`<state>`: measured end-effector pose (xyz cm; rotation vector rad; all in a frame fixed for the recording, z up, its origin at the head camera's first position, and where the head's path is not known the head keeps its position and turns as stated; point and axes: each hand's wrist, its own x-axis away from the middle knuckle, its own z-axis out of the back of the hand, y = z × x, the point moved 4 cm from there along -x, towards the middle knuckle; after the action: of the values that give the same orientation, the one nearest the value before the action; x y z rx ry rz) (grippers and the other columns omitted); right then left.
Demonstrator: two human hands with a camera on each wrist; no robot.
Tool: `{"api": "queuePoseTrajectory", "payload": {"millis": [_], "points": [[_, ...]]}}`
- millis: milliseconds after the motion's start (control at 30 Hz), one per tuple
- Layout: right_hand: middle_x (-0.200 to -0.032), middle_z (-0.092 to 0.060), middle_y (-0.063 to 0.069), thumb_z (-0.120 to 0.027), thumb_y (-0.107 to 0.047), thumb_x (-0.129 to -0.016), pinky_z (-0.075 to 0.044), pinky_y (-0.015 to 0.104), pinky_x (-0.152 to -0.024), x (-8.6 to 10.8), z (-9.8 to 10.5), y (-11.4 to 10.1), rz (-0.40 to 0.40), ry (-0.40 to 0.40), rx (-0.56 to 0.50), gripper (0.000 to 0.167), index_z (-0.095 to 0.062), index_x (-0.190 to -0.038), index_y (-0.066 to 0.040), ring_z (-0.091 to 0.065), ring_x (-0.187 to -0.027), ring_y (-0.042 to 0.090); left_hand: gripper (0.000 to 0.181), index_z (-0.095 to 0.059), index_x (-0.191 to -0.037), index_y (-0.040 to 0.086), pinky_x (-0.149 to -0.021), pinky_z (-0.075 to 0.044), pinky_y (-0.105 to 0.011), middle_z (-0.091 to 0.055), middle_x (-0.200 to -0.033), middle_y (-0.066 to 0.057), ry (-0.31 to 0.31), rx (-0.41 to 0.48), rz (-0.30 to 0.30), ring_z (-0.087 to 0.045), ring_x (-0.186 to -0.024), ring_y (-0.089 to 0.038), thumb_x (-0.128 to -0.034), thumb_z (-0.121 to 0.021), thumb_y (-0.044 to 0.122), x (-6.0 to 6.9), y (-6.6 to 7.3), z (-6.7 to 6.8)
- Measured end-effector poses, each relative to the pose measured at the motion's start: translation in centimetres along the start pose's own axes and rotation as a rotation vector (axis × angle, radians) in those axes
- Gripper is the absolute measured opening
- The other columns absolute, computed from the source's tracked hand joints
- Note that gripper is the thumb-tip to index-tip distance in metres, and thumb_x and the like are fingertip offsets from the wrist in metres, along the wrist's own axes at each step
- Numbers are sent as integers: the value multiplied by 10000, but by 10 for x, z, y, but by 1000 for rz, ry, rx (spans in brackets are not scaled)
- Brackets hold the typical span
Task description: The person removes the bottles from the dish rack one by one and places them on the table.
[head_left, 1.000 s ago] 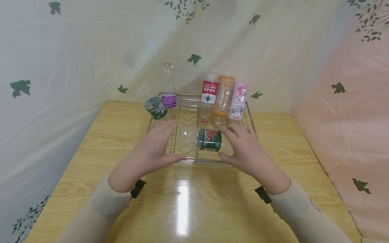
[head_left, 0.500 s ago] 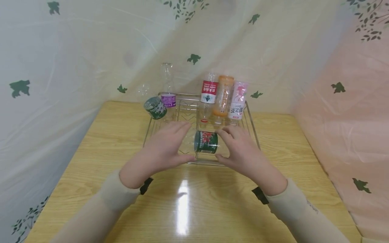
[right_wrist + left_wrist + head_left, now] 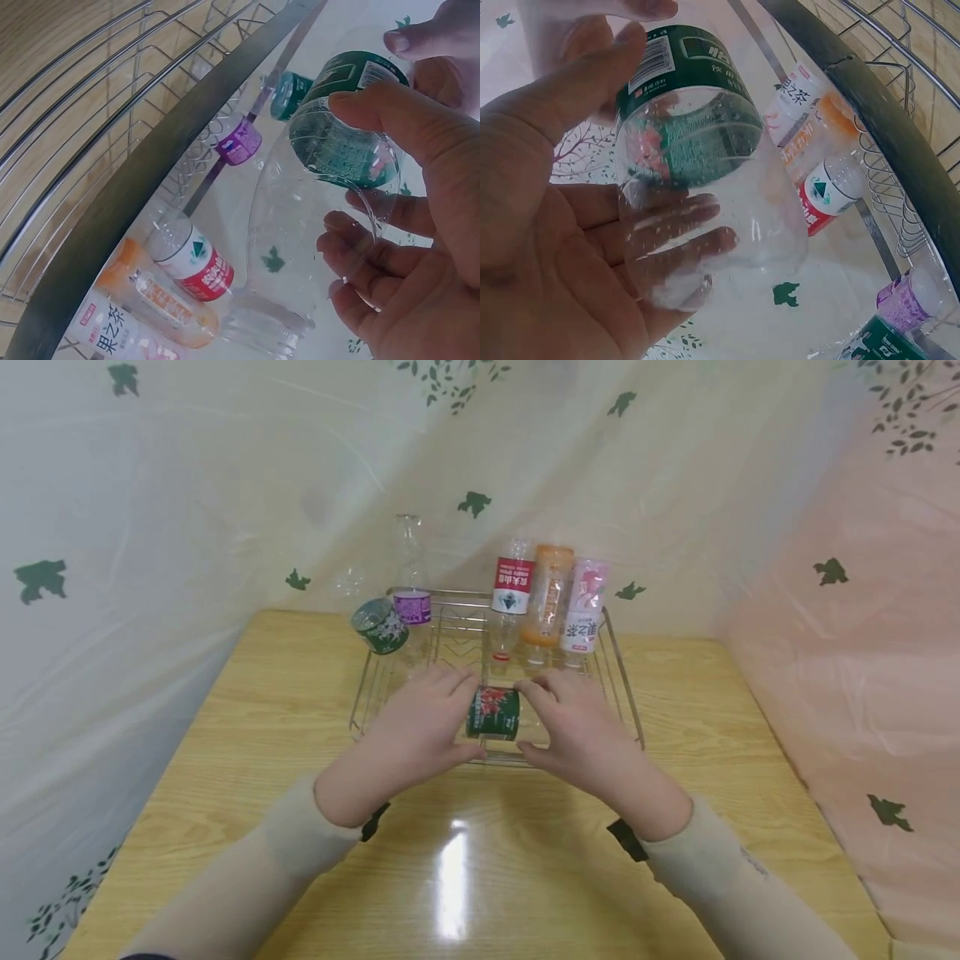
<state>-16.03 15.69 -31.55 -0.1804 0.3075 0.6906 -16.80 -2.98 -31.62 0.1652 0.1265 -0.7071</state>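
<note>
A clear plastic bottle with a green label lies sideways between my two hands, over the front part of a metal wire rack. My left hand grips its base end; in the left wrist view the thumb lies across the label and the other fingers show behind the clear wall. The shoulder and neck side is in my right hand. There the right wrist view shows the thumb on the label's edge and curled fingers behind. From the head view, both bottle ends are mostly hidden by the hands.
At the rack's back left lean a purple-labelled bottle and a green-labelled bottle. Back right are a red-labelled bottle, an orange bottle and a pink-and-white bottle. The rack stands on a wooden table against a patterned curtain.
My left hand has moved right from beside the bottle onto its base end. The bottle and my right hand have shifted slightly left. The other bottles stay put.
</note>
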Motion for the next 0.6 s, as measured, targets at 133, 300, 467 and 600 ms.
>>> {"api": "queuePoseTrajectory", "payload": {"millis": [133,300,467,600], "points": [[-1176,-613,150,-933,-288,-711,-476,512,-974,-1,0,-3,5,-4,14,722,-619,-1294,0,-562,-1093,336,948,-495,-1436,-72,-1171,-312,-502,-518,-1450,-219,0,-26,-5,-478,-1322,-378,-786,-853,517,-2,2,-3],[-1164,-609,131,-933,-281,-711,-445,512,-1011,-2,-2,-4,3,-14,5,707,-624,-1286,-10,-552,-1097,315,875,-507,-1430,-69,-1154,-350,-475,-555,-1412,-202,-10,-20,9,-510,-1291,-355,-808,-866,432,-2,4,-3],[-1164,-607,120,-932,-270,-707,-445,509,-1012,-1,-4,-4,6,-13,1,699,-625,-1283,-21,-549,-1101,305,845,-515,-1426,-64,-1120,-404,-457,-591,-1369,-190,-17,-16,18,-548,-1250,-338,-808,-875,386,-3,5,-4],[-1170,-606,117,-928,-273,-709,-446,504,-1012,-1,-6,-3,9,-12,9,696,-627,-1284,-24,-549,-1104,301,828,-523,-1418,-65,-1113,-414,-446,-600,-1356,-189,-17,-28,14,-556,-1239,-334,-808,-880,367,-2,5,-5]]}}
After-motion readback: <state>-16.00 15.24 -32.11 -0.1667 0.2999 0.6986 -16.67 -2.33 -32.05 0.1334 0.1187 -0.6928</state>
